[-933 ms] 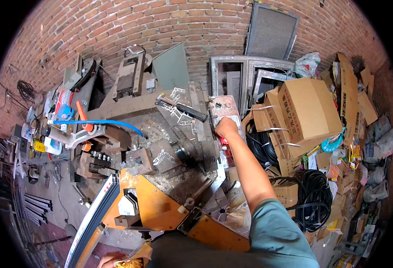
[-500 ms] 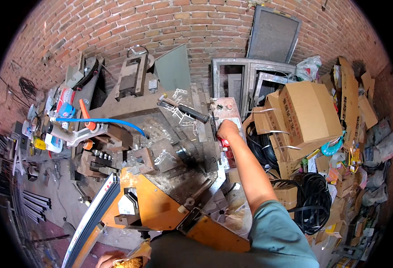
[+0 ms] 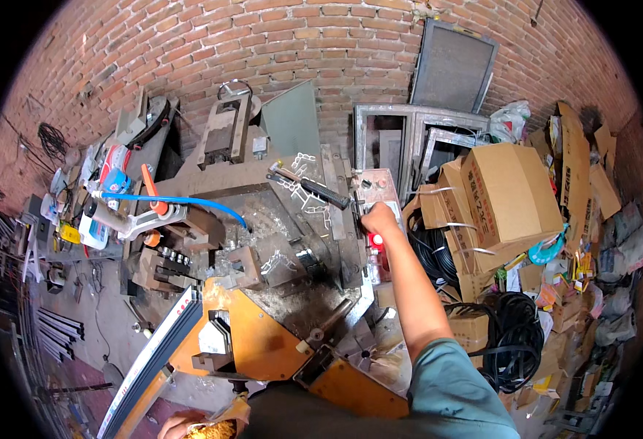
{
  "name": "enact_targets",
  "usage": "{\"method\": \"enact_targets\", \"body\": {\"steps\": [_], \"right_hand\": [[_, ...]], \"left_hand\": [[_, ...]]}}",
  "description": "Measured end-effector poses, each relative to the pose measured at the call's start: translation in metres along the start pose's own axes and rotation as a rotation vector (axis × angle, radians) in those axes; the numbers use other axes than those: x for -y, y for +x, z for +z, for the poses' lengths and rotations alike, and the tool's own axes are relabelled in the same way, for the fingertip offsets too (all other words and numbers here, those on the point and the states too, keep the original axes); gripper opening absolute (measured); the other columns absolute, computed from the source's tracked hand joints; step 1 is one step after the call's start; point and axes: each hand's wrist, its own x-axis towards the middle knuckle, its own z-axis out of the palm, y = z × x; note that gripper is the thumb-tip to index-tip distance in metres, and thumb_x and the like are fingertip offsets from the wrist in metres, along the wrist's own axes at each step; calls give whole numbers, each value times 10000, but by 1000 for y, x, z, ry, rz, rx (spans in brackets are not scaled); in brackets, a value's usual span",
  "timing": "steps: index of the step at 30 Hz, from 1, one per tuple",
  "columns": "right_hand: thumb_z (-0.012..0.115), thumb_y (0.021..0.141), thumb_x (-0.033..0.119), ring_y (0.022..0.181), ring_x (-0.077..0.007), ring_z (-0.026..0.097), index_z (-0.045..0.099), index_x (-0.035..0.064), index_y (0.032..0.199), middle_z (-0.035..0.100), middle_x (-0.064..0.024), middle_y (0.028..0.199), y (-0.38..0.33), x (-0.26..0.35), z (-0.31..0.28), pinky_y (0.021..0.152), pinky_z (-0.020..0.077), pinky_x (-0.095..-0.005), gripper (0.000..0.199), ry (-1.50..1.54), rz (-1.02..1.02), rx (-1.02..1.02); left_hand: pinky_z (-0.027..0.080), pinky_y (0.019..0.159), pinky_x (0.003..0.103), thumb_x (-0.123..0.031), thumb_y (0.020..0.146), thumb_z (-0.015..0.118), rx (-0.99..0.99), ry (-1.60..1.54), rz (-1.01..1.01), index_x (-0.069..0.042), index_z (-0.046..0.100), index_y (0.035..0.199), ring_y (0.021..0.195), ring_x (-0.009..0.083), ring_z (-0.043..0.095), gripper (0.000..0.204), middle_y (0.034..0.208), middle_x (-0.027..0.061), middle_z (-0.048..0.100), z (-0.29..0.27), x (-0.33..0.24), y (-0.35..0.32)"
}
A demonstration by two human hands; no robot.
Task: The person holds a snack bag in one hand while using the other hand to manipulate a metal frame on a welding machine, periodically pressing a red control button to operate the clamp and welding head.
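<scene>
My right hand [image 3: 381, 218] reaches out over the control panel [image 3: 382, 181], closed, with its fingertips hidden against the panel. A red button [image 3: 376, 239] shows just below that hand. At the bottom edge my left hand [image 3: 179, 423] is closed round a paper wrapper with golden, crumb-coated fried food [image 3: 213, 430] in it. Beside the panel lies the machine's grey metal bed [image 3: 285, 219]. A black-handled hammer [image 3: 310, 186] rests on it among thin, silvery profile offcuts [image 3: 305, 158]. A pale long profile [image 3: 149, 358] slants along the machine's orange body [image 3: 252, 329].
A blue hose [image 3: 190, 197] arches over the machine's left side, near an orange lever [image 3: 151, 186]. Cardboard boxes [image 3: 515, 194] and coils of black strip [image 3: 512, 340] crowd the right. Window frames [image 3: 387, 110] lean on the brick wall. Metal lengths [image 3: 58, 333] lie on the left floor.
The view has shifted slightly, so the scene sits a little lower and to the right. My right hand stays at the panel, with the red button below it now showing more plainly.
</scene>
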Motion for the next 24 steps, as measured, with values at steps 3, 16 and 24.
{"method": "enact_targets", "body": {"steps": [3, 16, 24], "right_hand": [[646, 745, 148, 995, -469, 724, 742, -94, 965, 723, -343, 1009, 31, -37, 7, 904, 572, -462, 341, 216, -17, -15], [565, 1097, 222, 595, -43, 430, 694, 25, 1190, 506, 62, 763, -95, 33, -72, 532, 340, -191, 254, 1174, -195, -27], [662, 1057, 246, 606, -34, 433, 732, 27, 1118, 542, 74, 734, -232, 97, -45, 536, 335, -221, 238, 934, -224, 313]], "left_hand": [[583, 854, 454, -314, 868, 845, 11, -7, -1, 79, 667, 1147, 946, 374, 719, 513, 1084, 259, 709, -1, -2, 2], [614, 715, 416, -247, 980, 707, -70, -73, -43, 31, 666, 926, 780, 336, 751, 286, 870, 203, 732, 12, -10, 13], [626, 759, 440, -183, 894, 805, 101, -175, 97, 12, 657, 1089, 860, 357, 761, 313, 954, 215, 744, -2, 1, 27]]}}
